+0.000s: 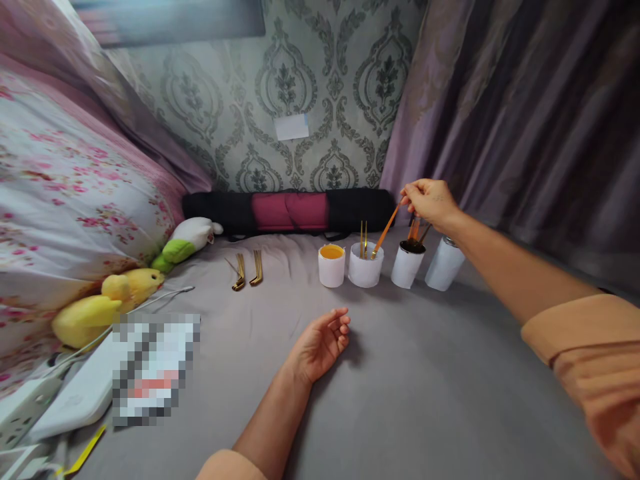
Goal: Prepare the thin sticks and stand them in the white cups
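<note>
"Plainly, where does this scene sit?"

"On a wrinkled gray cloth (280, 433), spread before a wall papered in gray damask medallions (285, 73). A mauve curtain (525, 120) falls at right; fabric printed with pink flowers (100, 173) billows at left."

"And the hands?"

"The right hand (425, 200), reaching from a rolled tan sleeve (585, 333), pinches the upper end of an orange-handled brush (387, 228) between its fingertips. The brush slants down to the left, its lower end inside the rim of a low white tub (367, 273), where two slim gold-coloured sticks (363, 237) also stand. The left hand (323, 343) is turned palm up, fingers loosely curled, grasping nothing; whether it touches the cloth, I cannot tell."

"What flanks the tub?"

"A white cup with yellow-orange contents (331, 270) just to its left; to its right, a dark-mouthed white cup (407, 270) bearing more orange handles, then a white canister (443, 265) near the forearm."

"The rest of the surface?"

"Two clusters of gold-coloured pieces (248, 270) lie left of the cups. A black-and-magenta roll (290, 211) stretches along the wall's foot. Down the left side come a white-and-green plush (185, 243), a yellow plush (95, 313), a pixelated packet (157, 367), a white slab-shaped object (83, 393) and a power strip (27, 410)."

"Anything on the wall?"

"A small white card (291, 127), below a dark-edged panel (185, 23)."
</note>
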`<state>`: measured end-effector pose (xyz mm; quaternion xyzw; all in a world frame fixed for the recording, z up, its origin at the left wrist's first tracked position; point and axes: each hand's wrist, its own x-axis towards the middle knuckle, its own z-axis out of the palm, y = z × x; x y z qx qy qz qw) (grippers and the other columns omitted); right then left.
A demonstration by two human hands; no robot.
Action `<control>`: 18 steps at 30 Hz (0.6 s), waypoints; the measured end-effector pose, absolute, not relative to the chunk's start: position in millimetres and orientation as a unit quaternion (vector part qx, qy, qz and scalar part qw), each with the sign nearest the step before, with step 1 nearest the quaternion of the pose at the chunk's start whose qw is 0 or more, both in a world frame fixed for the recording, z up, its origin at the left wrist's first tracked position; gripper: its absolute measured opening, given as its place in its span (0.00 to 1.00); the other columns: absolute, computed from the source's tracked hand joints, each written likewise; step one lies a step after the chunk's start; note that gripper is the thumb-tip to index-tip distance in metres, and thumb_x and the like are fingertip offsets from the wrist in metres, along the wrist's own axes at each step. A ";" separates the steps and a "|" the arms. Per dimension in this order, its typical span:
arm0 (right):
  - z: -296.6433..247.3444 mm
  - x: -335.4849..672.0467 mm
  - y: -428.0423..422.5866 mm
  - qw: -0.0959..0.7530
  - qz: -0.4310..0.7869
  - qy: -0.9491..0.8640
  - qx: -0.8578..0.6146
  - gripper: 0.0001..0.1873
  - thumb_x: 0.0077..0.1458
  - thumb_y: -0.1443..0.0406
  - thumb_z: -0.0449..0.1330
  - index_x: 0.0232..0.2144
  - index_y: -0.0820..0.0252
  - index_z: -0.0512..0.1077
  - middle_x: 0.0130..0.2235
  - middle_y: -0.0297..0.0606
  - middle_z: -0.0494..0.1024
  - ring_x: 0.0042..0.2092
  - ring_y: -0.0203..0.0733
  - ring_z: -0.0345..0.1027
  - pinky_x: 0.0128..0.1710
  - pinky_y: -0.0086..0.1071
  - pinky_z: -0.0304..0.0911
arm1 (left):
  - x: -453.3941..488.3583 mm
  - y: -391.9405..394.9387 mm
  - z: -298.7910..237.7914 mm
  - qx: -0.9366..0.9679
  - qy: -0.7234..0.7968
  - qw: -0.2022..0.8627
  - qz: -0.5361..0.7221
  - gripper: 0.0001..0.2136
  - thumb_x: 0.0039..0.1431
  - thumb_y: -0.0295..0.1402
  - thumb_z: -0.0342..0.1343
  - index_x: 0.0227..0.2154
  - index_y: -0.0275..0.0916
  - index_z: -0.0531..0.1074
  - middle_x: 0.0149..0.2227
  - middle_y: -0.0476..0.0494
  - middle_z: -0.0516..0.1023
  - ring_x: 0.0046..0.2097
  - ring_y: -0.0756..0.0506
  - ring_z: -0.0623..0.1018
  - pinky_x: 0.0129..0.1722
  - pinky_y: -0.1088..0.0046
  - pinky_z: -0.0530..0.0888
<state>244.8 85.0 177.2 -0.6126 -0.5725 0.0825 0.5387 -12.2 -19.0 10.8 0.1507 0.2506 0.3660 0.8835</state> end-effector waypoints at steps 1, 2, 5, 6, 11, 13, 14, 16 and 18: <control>176.4 244.8 86.2 0.533 0.085 -0.578 -0.612 0.10 0.55 0.65 0.52 0.26 0.64 0.68 0.23 0.36 0.71 0.18 0.26 0.57 0.15 0.20 0.51 | -12.2 -19.2 11.0 0.151 0.252 0.883 0.366 0.07 0.53 0.27 0.53 0.34 0.30 0.69 0.28 0.45 0.71 0.26 0.55 0.69 0.23 0.82 0.66; 175.5 244.9 87.6 0.527 0.086 -0.585 -0.610 0.10 0.55 0.64 0.52 0.26 0.64 0.68 0.23 0.36 0.71 0.18 0.26 0.57 0.15 0.20 0.51 | -12.3 -19.3 11.2 0.151 0.253 0.883 0.366 0.07 0.52 0.27 0.53 0.34 0.30 0.69 0.28 0.45 0.71 0.26 0.55 0.69 0.23 0.82 0.66; 171.7 245.9 93.0 0.506 0.089 -0.602 -0.612 0.10 0.55 0.64 0.52 0.26 0.64 0.69 0.23 0.36 0.72 0.18 0.26 0.58 0.16 0.21 0.52 | -12.8 -19.3 11.0 0.152 0.251 0.883 0.366 0.07 0.52 0.27 0.53 0.35 0.30 0.69 0.28 0.45 0.71 0.26 0.55 0.69 0.23 0.82 0.66; 170.1 246.4 95.1 0.499 0.090 -0.607 -0.612 0.10 0.55 0.64 0.52 0.27 0.64 0.69 0.23 0.36 0.72 0.18 0.26 0.58 0.16 0.21 0.52 | -12.9 -19.3 10.8 0.153 0.250 0.884 0.366 0.07 0.52 0.27 0.53 0.35 0.30 0.69 0.29 0.45 0.71 0.26 0.55 0.69 0.23 0.82 0.66; 160.9 248.6 104.8 0.466 0.108 -0.627 -0.615 0.10 0.55 0.64 0.52 0.27 0.65 0.69 0.23 0.36 0.72 0.18 0.26 0.58 0.15 0.20 0.52 | -12.5 -18.8 9.7 0.153 0.248 0.884 0.365 0.07 0.53 0.27 0.52 0.35 0.30 0.69 0.28 0.45 0.71 0.26 0.55 0.69 0.23 0.82 0.66; 157.6 248.6 107.5 0.454 0.118 -0.630 -0.619 0.10 0.55 0.64 0.52 0.28 0.66 0.69 0.23 0.36 0.71 0.18 0.25 0.58 0.15 0.20 0.51 | -12.3 -18.9 9.6 0.152 0.248 0.884 0.367 0.07 0.53 0.27 0.52 0.35 0.30 0.69 0.28 0.45 0.71 0.26 0.55 0.69 0.23 0.82 0.66; 156.1 248.3 108.7 0.449 0.124 -0.632 -0.620 0.10 0.55 0.64 0.52 0.28 0.66 0.68 0.23 0.36 0.71 0.18 0.25 0.57 0.14 0.19 0.51 | -12.3 -18.9 9.6 0.151 0.248 0.884 0.367 0.07 0.53 0.27 0.52 0.35 0.30 0.69 0.28 0.45 0.71 0.26 0.55 0.69 0.23 0.82 0.66; 153.4 247.1 110.6 0.438 0.136 -0.635 -0.622 0.10 0.55 0.65 0.51 0.28 0.66 0.68 0.23 0.36 0.71 0.17 0.25 0.57 0.14 0.19 0.50 | -12.3 -18.8 9.7 0.151 0.246 0.885 0.366 0.07 0.53 0.27 0.52 0.35 0.30 0.69 0.28 0.45 0.71 0.26 0.55 0.70 0.23 0.81 0.66; 151.0 245.4 112.3 0.430 0.144 -0.636 -0.624 0.10 0.55 0.65 0.51 0.28 0.65 0.68 0.24 0.36 0.71 0.17 0.25 0.57 0.13 0.19 0.49 | -12.3 -18.5 9.9 0.152 0.244 0.886 0.365 0.07 0.53 0.27 0.52 0.35 0.30 0.69 0.28 0.45 0.71 0.26 0.55 0.70 0.23 0.82 0.66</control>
